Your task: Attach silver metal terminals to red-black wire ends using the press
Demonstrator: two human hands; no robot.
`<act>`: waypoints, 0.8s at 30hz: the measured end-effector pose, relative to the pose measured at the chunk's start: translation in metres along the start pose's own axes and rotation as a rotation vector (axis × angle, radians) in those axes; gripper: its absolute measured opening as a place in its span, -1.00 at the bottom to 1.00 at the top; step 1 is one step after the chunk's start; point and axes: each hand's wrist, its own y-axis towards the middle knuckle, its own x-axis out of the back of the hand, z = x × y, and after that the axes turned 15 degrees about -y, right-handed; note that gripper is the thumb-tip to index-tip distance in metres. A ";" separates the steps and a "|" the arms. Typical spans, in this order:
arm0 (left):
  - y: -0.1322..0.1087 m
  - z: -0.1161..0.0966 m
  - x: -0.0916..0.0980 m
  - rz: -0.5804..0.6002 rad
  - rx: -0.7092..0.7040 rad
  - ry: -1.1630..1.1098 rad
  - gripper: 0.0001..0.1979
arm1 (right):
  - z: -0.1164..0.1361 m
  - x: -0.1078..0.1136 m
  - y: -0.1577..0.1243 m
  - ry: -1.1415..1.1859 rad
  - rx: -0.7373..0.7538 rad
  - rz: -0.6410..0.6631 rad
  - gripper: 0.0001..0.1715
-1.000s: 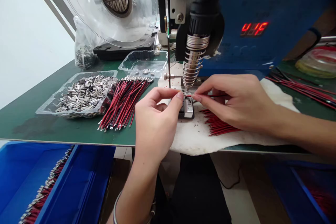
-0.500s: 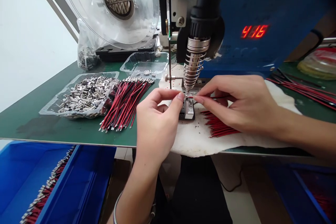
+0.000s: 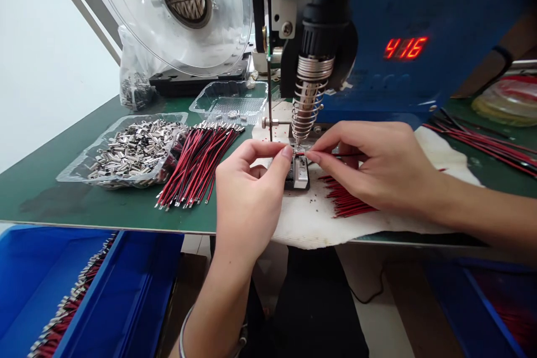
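My right hand [image 3: 377, 168] pinches a thin red and black wire [image 3: 300, 153] between thumb and forefinger, its end pointing left under the soldering tip. Thumb and forefinger of my left hand [image 3: 249, 196] are closed at that wire end; whatever small piece they grip is hidden by the fingertips. Just above hangs the soldering iron [image 3: 309, 95], wrapped in a coiled spring. A small metal fixture [image 3: 301, 172] sits right below the fingers. Under my right hand, a bundle of red and black wires [image 3: 346, 201] lies on a white cloth [image 3: 314, 232].
At left, a clear plastic tray [image 3: 69, 174] is heaped with metal connectors, beside a pile of wires with metal ends [image 3: 197, 168]. Behind stands another clear tray [image 3: 201, 103]. A blue machine [image 3: 377, 84] displays 416. A blue bin [image 3: 138, 291] is below the table's left edge.
The whole view has shifted slightly, with things appearing a little further left. Both hands keep the same pinch at the soldering tip.
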 end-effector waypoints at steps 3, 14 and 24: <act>0.000 0.000 0.000 -0.003 0.004 0.009 -0.87 | 0.001 0.000 0.000 -0.012 -0.006 -0.005 -0.85; 0.000 0.000 0.000 -0.005 0.014 0.028 -0.86 | 0.001 0.001 -0.001 -0.021 -0.012 -0.001 -0.85; -0.002 -0.001 0.001 -0.009 0.004 0.023 -0.85 | 0.001 0.002 0.000 -0.069 0.005 -0.003 -0.85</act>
